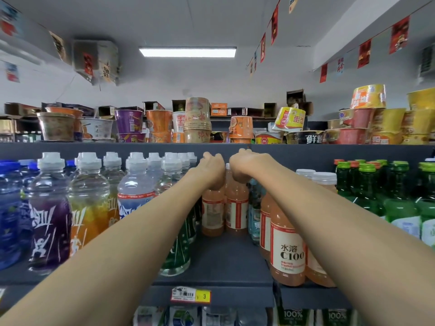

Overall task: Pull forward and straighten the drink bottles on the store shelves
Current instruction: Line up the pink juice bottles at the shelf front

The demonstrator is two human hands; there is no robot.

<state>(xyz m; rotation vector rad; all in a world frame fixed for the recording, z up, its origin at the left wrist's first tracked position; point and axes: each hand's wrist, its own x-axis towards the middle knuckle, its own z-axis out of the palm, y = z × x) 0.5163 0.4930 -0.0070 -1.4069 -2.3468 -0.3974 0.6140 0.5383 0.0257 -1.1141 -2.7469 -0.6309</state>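
The left forearm, showing left of the yellow price tag, and the right forearm, right of it, are bare and slim, and above the tag the left hand and right hand are bare too, with rounded knuckles.

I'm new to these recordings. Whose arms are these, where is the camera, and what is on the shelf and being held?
There is no machine here. A person wears one wide-angle camera on the head, so you see their own bare arms reaching into a store shelf. The left hand is curled over the top of the left pink bottle, and the right hand over the right pink bottle. Both bottles stand far back, and the fingertips are hidden. More pink bottles stand at the front edge on the right, with green bottles beyond them. White-capped drinks fill the left side. Noodle cups sit on the shelf above.
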